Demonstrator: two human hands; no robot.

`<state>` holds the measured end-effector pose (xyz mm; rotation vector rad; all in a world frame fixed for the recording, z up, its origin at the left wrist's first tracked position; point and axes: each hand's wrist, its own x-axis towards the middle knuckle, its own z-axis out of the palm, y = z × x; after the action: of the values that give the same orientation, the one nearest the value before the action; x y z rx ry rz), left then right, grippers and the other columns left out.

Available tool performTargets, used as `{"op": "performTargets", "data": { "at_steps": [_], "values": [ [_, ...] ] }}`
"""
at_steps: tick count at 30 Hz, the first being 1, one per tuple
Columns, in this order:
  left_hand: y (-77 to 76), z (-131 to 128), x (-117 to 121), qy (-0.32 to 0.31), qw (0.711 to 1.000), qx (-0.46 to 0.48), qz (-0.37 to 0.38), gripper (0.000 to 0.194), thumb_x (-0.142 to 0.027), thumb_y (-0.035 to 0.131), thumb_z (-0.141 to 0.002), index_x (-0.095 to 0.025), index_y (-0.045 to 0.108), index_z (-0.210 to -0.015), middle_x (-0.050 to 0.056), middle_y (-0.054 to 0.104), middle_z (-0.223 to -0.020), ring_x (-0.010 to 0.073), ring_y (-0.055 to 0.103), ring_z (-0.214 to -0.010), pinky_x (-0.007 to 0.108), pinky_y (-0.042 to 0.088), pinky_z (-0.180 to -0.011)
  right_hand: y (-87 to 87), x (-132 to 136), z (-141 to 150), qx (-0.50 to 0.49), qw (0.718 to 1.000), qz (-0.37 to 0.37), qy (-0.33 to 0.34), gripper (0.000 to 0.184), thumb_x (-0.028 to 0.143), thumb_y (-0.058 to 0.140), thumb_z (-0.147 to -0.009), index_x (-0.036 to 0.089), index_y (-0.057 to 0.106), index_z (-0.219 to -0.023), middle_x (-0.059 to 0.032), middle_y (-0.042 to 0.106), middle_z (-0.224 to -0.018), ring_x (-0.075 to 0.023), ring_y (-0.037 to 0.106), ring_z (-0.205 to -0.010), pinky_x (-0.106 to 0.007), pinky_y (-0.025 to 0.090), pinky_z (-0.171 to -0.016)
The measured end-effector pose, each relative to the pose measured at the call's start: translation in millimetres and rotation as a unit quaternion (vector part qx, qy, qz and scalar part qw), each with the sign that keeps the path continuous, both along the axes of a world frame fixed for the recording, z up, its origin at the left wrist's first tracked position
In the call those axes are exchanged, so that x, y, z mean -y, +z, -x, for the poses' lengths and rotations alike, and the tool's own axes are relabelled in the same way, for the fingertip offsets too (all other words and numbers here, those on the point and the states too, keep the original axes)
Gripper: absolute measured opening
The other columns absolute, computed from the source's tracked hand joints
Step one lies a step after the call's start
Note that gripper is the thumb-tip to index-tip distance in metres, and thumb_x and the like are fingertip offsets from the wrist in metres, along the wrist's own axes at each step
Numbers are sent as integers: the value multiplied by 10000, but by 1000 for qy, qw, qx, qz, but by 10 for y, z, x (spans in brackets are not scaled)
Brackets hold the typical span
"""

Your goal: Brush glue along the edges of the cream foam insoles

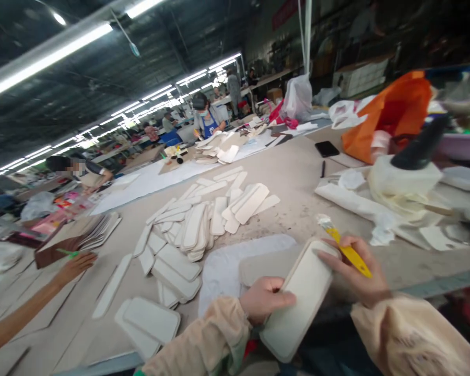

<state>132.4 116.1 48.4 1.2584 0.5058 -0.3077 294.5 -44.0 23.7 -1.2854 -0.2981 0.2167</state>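
Note:
My left hand (267,298) grips a pale, flat panel with rounded corners (301,305), thumb on top, tilted at the table's front edge. A brush with a yellow handle (352,255) lies in my right hand (362,271), its light bristles pointing up and away. Fingers of that same hand also touch the panel's far right corner. Beneath and beyond the panel, a similar grey-beige piece (258,266) rests on a white sheet (223,266). To the left, several loose pale panels (176,266) lie in an overlapping heap.
At left, another person's hand (76,265) holds something green beside stacked brown sheets (97,232). On the right stand a white container (403,177) with a black object on top, an orange bag (399,109) and a phone (326,149). Other people work farther back.

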Motion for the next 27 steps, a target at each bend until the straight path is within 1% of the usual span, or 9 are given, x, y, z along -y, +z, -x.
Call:
{"op": "performTargets", "data": {
  "at_steps": [3, 6, 10, 14, 17, 20, 23, 25, 27],
  "values": [
    [46, 67, -169, 43, 999, 11, 15, 384, -396, 803, -576, -121, 714, -829, 34, 665, -683, 120, 544, -546, 237, 409, -527, -24, 24, -11, 2, 1000, -2, 14, 482, 327, 837, -570, 283, 459, -865, -45, 709, -1000, -260, 680, -886, -348, 561, -735],
    [206, 192, -494, 112, 993, 33, -2, 351, -369, 806, -585, -124, 719, -820, 44, 688, -697, 125, 566, -553, 234, 423, -538, 5, 57, -22, 11, 1000, 12, -7, 459, 386, 818, -579, 297, 464, -857, -49, 705, -1006, -275, 688, -859, -379, 577, -701],
    [442, 386, -1164, 219, 971, 78, -61, 334, -326, 768, -660, -126, 709, -921, 70, 715, -738, 135, 600, -566, 234, 456, -539, 47, 68, -34, 24, 998, 36, -35, 417, 443, 788, -603, 304, 467, -831, -67, 706, -1000, -287, 691, -835, -396, 586, -657],
    [551, 667, -1893, 350, 924, 98, -118, 313, -249, 744, -693, -115, 679, -969, 87, 723, -784, 161, 642, -613, 249, 504, -557, 34, 76, -38, 38, 997, 55, -41, 391, 449, 780, -619, 299, 480, -818, -86, 706, -1013, -284, 697, -811, -376, 594, -631],
    [520, 921, -2326, 466, 868, 80, -149, 260, -177, 687, -738, -116, 644, -987, 81, 718, -795, 170, 668, -676, 277, 545, -636, -15, 103, -57, 46, 996, 61, -38, 373, 440, 773, -644, 277, 488, -820, -81, 705, -1020, -250, 703, -771, -325, 599, -631],
    [402, 1135, -2580, 515, 836, 45, -181, 200, -178, 610, -801, -127, 606, -993, 64, 706, -771, 169, 674, -685, 292, 558, -647, -83, 113, -94, 53, 997, 47, -29, 365, 418, 768, -671, 251, 487, -834, -76, 705, -1010, -213, 704, -757, -264, 594, -628],
    [232, 1269, -2661, 521, 825, -16, -220, 190, -253, 606, -813, -135, 594, -961, 61, 689, -739, 184, 677, -683, 299, 557, -619, -119, 82, -101, 53, 997, 38, -31, 354, 397, 767, -687, 234, 492, -840, -84, 709, -993, -196, 701, -731, -245, 586, -607],
    [130, 1333, -2666, 501, 824, -66, -256, 209, -312, 606, -806, -140, 592, -925, 67, 676, -717, 204, 676, -678, 318, 554, -601, -108, 49, -72, 54, 997, 35, -46, 340, 397, 758, -702, 227, 499, -842, -89, 712, -977, -188, 692, -695, -257, 581, -593],
    [71, 1398, -2679, 464, 824, -115, -305, 235, -357, 597, -792, -141, 590, -886, 81, 664, -698, 238, 675, -683, 360, 552, -599, -81, 19, -30, 54, 996, 24, -60, 326, 412, 739, -724, 221, 503, -845, -82, 718, -913, -184, 680, -666, -272, 570, -583]
  ]
}}
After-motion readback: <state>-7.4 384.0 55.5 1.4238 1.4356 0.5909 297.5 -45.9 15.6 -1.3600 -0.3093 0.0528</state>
